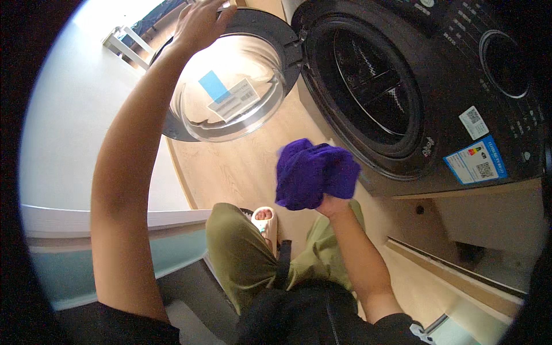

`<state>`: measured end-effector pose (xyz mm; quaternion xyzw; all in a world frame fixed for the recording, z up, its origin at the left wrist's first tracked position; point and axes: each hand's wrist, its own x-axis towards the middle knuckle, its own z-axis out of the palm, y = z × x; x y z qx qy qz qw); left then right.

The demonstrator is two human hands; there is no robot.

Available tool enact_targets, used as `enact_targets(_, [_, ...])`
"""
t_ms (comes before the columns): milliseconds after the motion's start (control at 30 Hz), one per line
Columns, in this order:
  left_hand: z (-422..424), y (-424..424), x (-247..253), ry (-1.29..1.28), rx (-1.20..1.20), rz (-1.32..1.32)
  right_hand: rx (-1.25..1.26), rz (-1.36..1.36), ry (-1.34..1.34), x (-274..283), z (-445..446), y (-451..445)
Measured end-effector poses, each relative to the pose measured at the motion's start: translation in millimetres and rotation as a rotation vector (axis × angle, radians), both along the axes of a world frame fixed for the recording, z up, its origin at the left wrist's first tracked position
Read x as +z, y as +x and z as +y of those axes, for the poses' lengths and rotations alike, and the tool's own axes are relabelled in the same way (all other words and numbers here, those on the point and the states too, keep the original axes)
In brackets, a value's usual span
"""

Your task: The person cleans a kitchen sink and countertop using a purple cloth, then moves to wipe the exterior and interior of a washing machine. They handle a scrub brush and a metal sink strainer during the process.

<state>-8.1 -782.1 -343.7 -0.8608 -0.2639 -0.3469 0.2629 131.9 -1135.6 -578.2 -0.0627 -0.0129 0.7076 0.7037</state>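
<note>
A bunched purple cloth (317,172) is in my right hand (333,206), held above the floor in front of the washing machine. The cloth covers most of those fingers. My left hand (199,26) reaches up to the far rim of the round washer door (267,39); its fingertips run to the top edge of the view, and I cannot tell whether they grip the rim. That door is swung wide, its clear glass bowl (241,125) bearing a printed label and a blue sticker. To the right stands the black front-loading washing machine (448,86), its dark drum (371,82) exposed.
Beneath the door lies a wood-look floor (224,172). A white wall (69,151) rises on the left, with a white stool (125,47) beyond it. My knees in olive trousers (241,250) and one beige slide sandal (265,222) are below. An open cavity (457,233) lies at right.
</note>
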Motion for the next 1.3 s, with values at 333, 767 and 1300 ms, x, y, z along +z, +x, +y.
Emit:
enact_targets(333, [-333.7,79.0,-97.6,-1.109,-0.984,0.305,-0.706,-1.882,-0.218,-17.7,66.3,95.9])
enact_targets(767, [-349.4,65.9,-144.3,-1.224,-0.696,1.269,-0.885,-2.56,-0.919,-114.5,231.9,118.6])
enact_targets(1300, [-329.9,60.7,-169.6,-1.166,-0.769,0.927,-0.871,-2.398,-0.698,-56.8,255.2,116.1])
